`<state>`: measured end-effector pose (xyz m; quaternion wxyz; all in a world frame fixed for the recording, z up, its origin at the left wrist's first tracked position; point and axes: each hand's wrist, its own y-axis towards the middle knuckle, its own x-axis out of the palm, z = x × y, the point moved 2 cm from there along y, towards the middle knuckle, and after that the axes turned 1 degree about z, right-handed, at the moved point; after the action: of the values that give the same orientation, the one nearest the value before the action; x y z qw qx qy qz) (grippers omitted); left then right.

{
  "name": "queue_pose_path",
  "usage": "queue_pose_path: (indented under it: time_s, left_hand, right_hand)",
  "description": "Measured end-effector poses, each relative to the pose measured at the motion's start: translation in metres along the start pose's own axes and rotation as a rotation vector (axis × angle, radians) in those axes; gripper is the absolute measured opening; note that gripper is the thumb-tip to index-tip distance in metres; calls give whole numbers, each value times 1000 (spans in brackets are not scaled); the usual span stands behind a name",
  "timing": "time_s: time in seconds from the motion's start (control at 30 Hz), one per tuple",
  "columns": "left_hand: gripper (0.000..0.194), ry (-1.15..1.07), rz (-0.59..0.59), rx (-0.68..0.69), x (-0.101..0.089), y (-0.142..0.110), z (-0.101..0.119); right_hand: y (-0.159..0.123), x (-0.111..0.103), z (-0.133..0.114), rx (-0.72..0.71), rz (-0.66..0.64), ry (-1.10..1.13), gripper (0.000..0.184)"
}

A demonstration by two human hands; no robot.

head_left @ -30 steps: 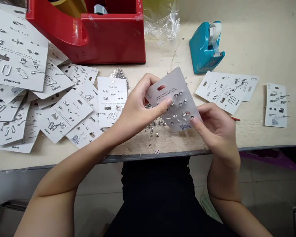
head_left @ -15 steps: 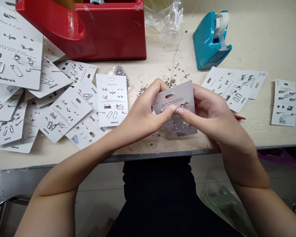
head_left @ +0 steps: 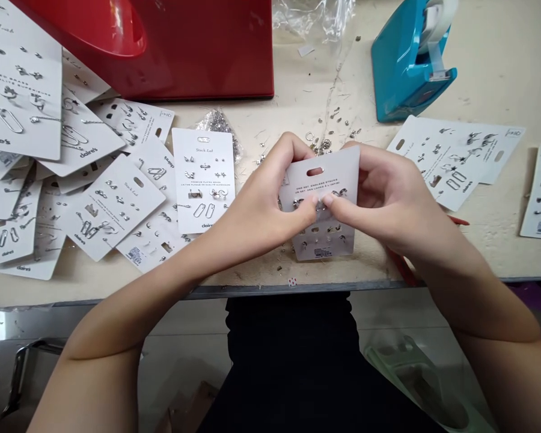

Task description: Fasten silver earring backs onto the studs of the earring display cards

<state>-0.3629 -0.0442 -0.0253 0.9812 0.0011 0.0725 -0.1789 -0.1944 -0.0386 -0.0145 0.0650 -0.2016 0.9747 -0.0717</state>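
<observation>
Between both hands, above the table's near edge, is a white earring card [head_left: 323,170] with its printed back toward me. My left hand [head_left: 270,195] grips its left side, thumb pressed on the card's middle and fingers behind it. On the other side my right hand [head_left: 383,198] holds the card the same way, its thumb tip close to the left one. Metal earring backs show on the card below the thumbs, above a small barcode label. The fingers behind the card are mostly hidden. Loose small metal earring backs [head_left: 325,144] lie on the table just beyond the card.
Many filled earring cards [head_left: 115,207] overlap on the left. A red tape dispenser [head_left: 207,54] stands behind them, a blue one [head_left: 406,66] at the back right. More cards [head_left: 451,157] lie right, near a red-handled tool [head_left: 401,267]. A bag of metal pieces [head_left: 219,123] sits mid-table.
The view has shifted closer to the table, so surrounding things appear larger and further outward. The card now faces me more squarely; both hands keep hold of it with thumbs on its middle.
</observation>
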Motion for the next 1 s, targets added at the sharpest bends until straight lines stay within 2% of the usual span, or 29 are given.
queue_pose_path:
  time_s: [0.27,0.6,0.87,1.0]
  left_hand:
    - [30,20,-28,-73,1,-3,6]
    - [26,104,-20,17,3,-4,3]
    - [24,102,-47,41,6,-4,5]
    - [24,88,-48,10,5,-5,4]
  right_hand:
    - [-3,3,3,26,1,-1,28]
    - [-11,6,4,-12,77,-119,25]
    - [-10,9,3,-16,137,-89,30]
    - [-10,9,3,18,142,-71,30]
